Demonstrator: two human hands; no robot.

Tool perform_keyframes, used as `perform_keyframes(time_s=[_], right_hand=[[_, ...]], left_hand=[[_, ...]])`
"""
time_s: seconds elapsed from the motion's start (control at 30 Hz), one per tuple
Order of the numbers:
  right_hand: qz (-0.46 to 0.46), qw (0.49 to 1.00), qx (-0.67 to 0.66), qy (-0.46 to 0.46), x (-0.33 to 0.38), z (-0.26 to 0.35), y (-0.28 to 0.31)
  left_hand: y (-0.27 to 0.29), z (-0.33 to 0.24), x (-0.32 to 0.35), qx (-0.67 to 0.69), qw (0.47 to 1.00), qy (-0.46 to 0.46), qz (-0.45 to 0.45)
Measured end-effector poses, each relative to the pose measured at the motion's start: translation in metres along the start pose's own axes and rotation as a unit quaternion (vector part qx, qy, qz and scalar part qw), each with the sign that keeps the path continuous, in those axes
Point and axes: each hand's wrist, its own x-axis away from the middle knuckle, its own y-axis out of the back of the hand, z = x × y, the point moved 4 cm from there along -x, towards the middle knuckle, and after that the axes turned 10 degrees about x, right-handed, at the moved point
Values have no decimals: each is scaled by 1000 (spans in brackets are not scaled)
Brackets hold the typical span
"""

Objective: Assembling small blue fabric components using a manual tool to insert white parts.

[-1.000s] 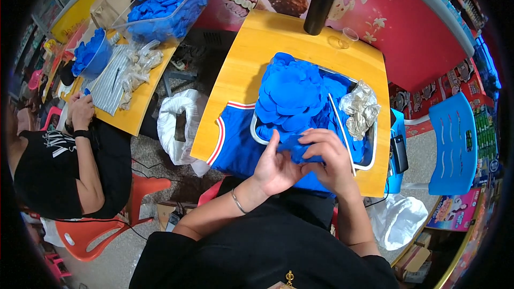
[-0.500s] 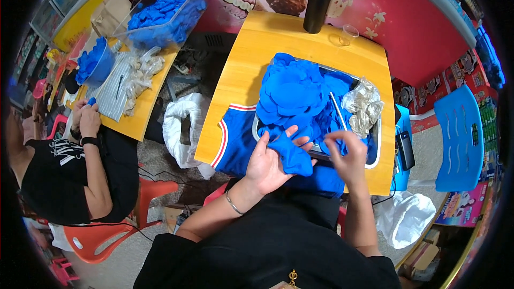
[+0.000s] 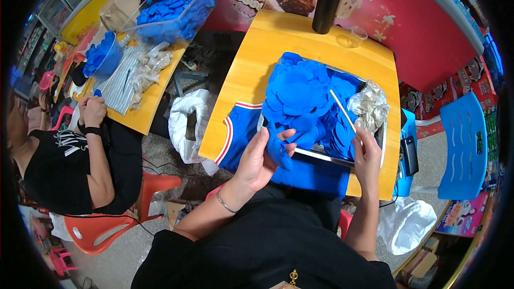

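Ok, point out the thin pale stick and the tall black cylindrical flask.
Thin pale stick (image 3: 342,110): head view, middle of its shaft.
Tall black cylindrical flask (image 3: 326,10): head view, middle of its body.

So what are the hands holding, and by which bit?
The left hand holds blue cloth around its middle; the right hand pinches a pale stick by its near end.

The held piece (image 3: 279,151) and round pieces (image 3: 297,83) are plain blue, the stick (image 3: 342,111) cream, the garment (image 3: 246,138) blue with red-and-white striped edging, the bottle (image 3: 327,9) at one o'clock black.
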Motion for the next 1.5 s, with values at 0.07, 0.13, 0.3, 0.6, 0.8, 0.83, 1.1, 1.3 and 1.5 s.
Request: perform_keyframes(time_s=[0.07,0.13,0.3,0.6,0.8,0.83,1.1,1.3,1.5], right_hand=[[57,992,-113,22,5,12,10],[91,990,-98,44,6,35,23],[161,980,-49,104,18,54,29],[149,983,-21,104,24,46,35],[153,983,-34,90,23,45,31],[145,985,-31,89,22,45,31],[161,979,-64,108,20,51,22],[228,962,-124,89,23,52,-1],[221,954,-181,90,27,49,-11]], left_hand=[[12,-2,-3,-42,999,-26,6],[15,-4,-4,-83,995,-52,10],[1,0,-6,21,1000,-3,17],[-9,-6,0,-42,998,0,54],[-7,-4,0,15,997,21,73],[-4,-5,-1,15,997,21,73],[-4,-3,-2,-12,996,35,79],[-7,-3,-5,7,996,0,86],[-4,-6,-8,23,996,-26,81]])
